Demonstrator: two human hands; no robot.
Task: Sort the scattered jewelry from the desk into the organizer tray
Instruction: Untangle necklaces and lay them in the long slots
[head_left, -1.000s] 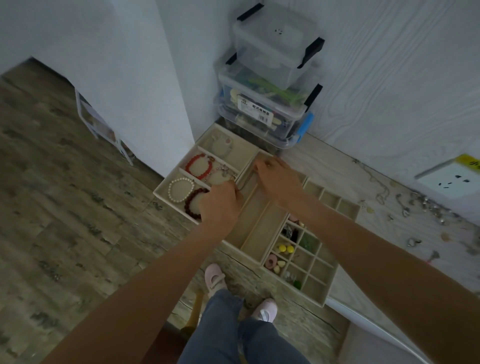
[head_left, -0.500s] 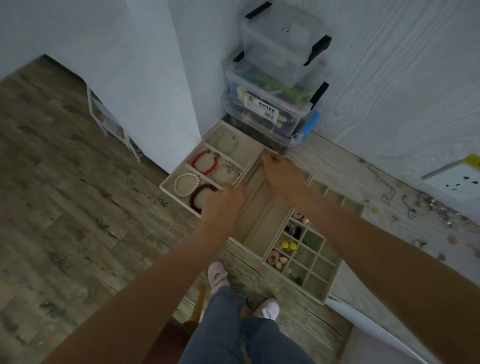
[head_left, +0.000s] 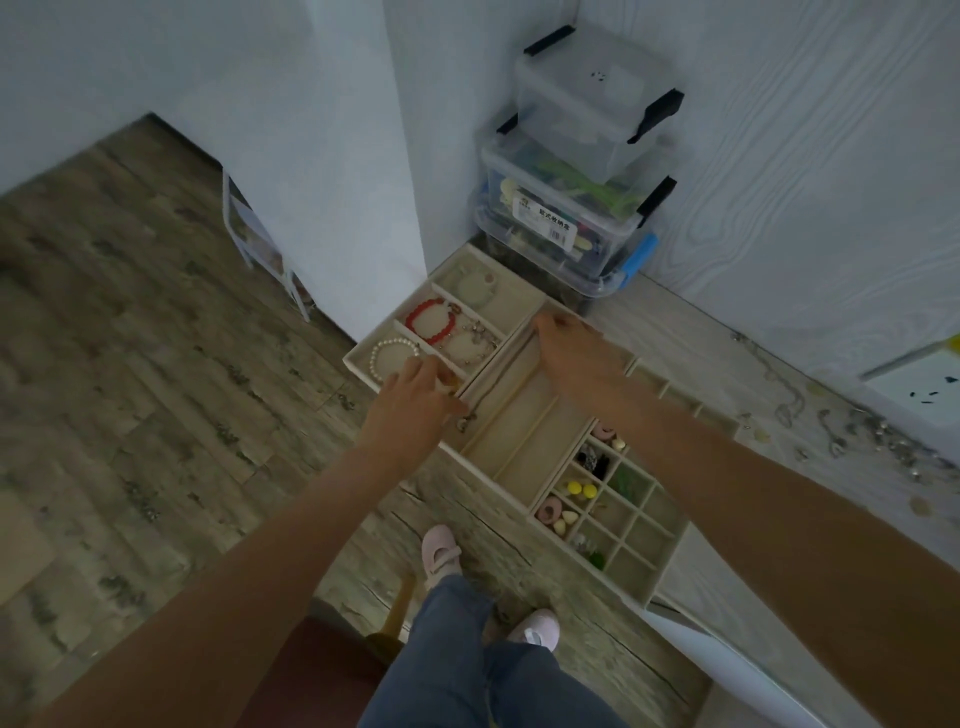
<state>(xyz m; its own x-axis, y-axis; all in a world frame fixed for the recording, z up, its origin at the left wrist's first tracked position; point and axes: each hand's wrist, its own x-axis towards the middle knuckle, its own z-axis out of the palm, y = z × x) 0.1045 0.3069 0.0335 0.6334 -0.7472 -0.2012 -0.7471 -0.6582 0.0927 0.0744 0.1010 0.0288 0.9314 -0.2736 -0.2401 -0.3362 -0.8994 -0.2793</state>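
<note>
The beige organizer tray lies on the desk's left end. Its left section holds a pearl bracelet, a red bracelet and a silver one. A thin necklace runs along the leftmost long compartment. My right hand pinches its far end at the tray's back wall. My left hand holds its near end by the pendant and covers the front bracelet compartment. The right grid holds small pieces, among them yellow beads. Scattered jewelry lies on the desk at the right.
Stacked clear plastic bins stand in the corner right behind the tray. A white socket box sits against the wall at the right. The desk's left edge drops to the wood floor; my feet show below.
The view has shifted slightly. My left hand has slid a little left over the dark red bracelet, now hidden. My right hand stays at the compartment's far end.
</note>
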